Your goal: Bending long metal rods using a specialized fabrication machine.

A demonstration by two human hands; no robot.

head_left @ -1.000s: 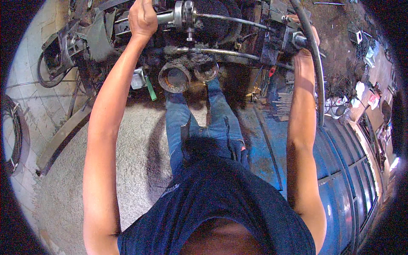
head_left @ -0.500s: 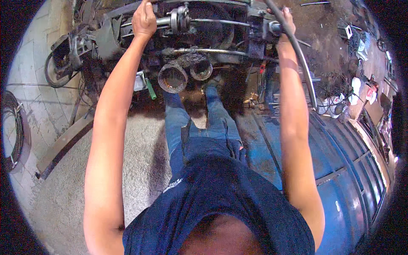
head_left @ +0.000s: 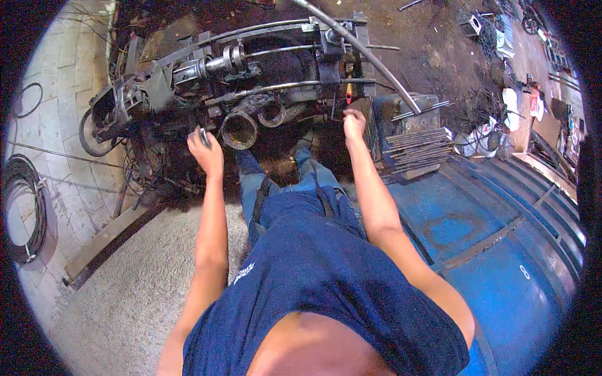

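Observation:
My left hand (head_left: 205, 152) is closed just left of a round metal pipe mouth (head_left: 240, 131), with a small dark piece showing at its curled fingers. My right hand (head_left: 354, 124) is closed too, its fingers bent inward; whether it holds anything is hidden. Just beyond it is a slim tool with a red and yellow handle (head_left: 348, 93). In front of me lies a greasy machine with long parallel metal rods (head_left: 263, 91) and a ringed cylindrical fitting (head_left: 235, 57). A long grey bar (head_left: 373, 61) slants across its right end, touched by neither hand.
Thin metal rods (head_left: 419, 149) are stacked to the right, beside a large blue metal panel (head_left: 501, 301). A coiled black hose (head_left: 41, 207) lies on the tiles at the far left. A long beam (head_left: 106, 243) rests on the floor at left. Rags and scrap clutter the far right.
Both hands have come back toward me from the machine: the left off its cylindrical shaft, the right from beside the slanting bar. The view has shifted, showing more of the machine.

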